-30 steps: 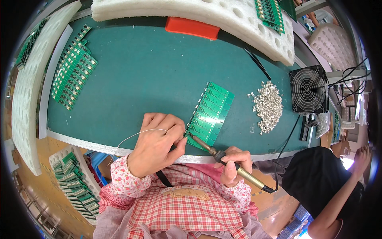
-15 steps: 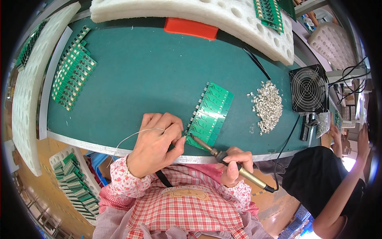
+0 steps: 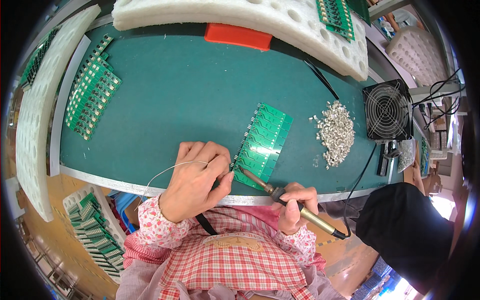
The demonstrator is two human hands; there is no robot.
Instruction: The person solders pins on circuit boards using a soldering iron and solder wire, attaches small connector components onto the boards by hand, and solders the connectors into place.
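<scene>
A green circuit board panel (image 3: pixel 262 145) lies on the green bench mat, a row of metal pins along its left edge. My right hand (image 3: pixel 296 205) grips a soldering iron (image 3: pixel 311 217) with a black and gold handle. The iron's tip touches or nearly touches the panel's lower left corner. Beside that corner, my left hand (image 3: pixel 197 180) is closed in a pinch on a thin solder wire (image 3: pixel 165 170), which loops back over the hand toward the wrist. The wire's working end is hidden by the fingers.
Right of the panel lies a heap of small metal parts (image 3: pixel 336 135), with black tweezers (image 3: pixel 322 80) above it. A black fan (image 3: pixel 387 110) stands at the right edge. Stacked boards (image 3: pixel 92 100) lie at left. White foam (image 3: pixel 240 14) and a red block (image 3: pixel 237 36) line the back. Another person (image 3: pixel 407 230) is at right.
My hands and the iron hold almost the same place. The person at right has shifted, and their raised arm has mostly left the view.
</scene>
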